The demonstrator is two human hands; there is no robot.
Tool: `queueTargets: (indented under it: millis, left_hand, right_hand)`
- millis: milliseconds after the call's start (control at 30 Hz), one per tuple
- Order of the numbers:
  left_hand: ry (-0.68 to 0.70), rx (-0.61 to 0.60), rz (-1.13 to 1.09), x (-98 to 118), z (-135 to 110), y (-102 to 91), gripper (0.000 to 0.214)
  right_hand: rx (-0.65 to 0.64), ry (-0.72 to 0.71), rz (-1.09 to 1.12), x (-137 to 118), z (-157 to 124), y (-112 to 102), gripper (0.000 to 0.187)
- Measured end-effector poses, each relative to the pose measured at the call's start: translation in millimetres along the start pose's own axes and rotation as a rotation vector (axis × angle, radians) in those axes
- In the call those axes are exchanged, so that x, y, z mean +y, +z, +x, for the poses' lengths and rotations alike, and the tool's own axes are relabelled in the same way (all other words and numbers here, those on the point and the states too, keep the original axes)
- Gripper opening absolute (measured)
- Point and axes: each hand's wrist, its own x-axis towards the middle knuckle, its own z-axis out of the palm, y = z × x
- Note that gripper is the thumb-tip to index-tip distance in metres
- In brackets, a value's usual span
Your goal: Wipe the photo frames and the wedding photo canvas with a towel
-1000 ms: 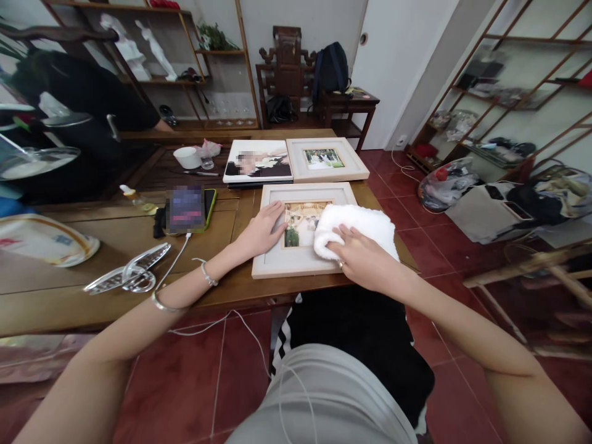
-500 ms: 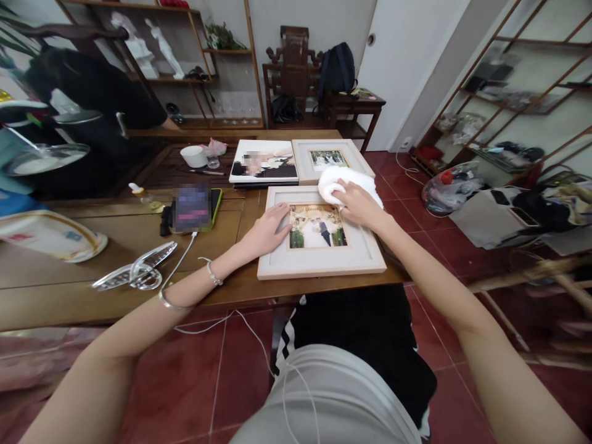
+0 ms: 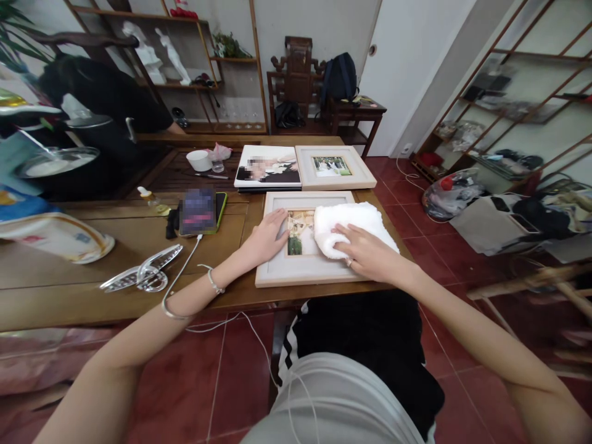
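Nearest is the front edge of the wooden worktop, with a white cable trailing over it towards a phone.

A pale frame lies flat just in from that edge, directly ahead. The left hand rests palm down on the frame's left border, fingers loosely spread and reaching the edge of the photo. The right hand lies palm down on a folded white towel, fingers together and pressing rather than pinching. The towel covers the right half of the frame and hangs slightly past its right side.

To wipe well, I judge that the left hand should bear down firmly, since the frame sits near the worktop's edge and a sideways stroke could slide it. Its fingertips are best kept on the border, off the glass, so they leave no marks. Even, overlapping strokes with the towel flat would suit the glass. A folded corner would reach the step where the border meets the photo. The part under the left hand has to be wiped too, so that hand will need a new hold.

Further back, touching the frame's far side, lie a second frame on the right and a photo print on the left. A white bowl stands left of the print.
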Motion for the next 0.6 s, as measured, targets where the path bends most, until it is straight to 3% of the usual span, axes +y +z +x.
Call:
queueTargets:
  millis: [200,333,467,600]
  left_hand:
    - [-0.016,0.006,0.047,0,0,-2.1,0.054]
    - [-0.024,0.006,0.078,2,1,-3.1,0.053]
    - [-0.003,0.014,0.089,4,1,-5.7,0.051]
    - [0.014,0.017,0.097,4,1,-6.7,0.051]
  right_hand:
    - [-0.004,0.021,0.046,-36,-29,-6,0.037]
    - [0.034,0.004,0.058,-47,-44,-9,0.035]
    - [0.024,0.035,0.057,-39,-40,-10,0.036]
    - [0.046,0.097,0.023,-9,-19,-6,0.038]
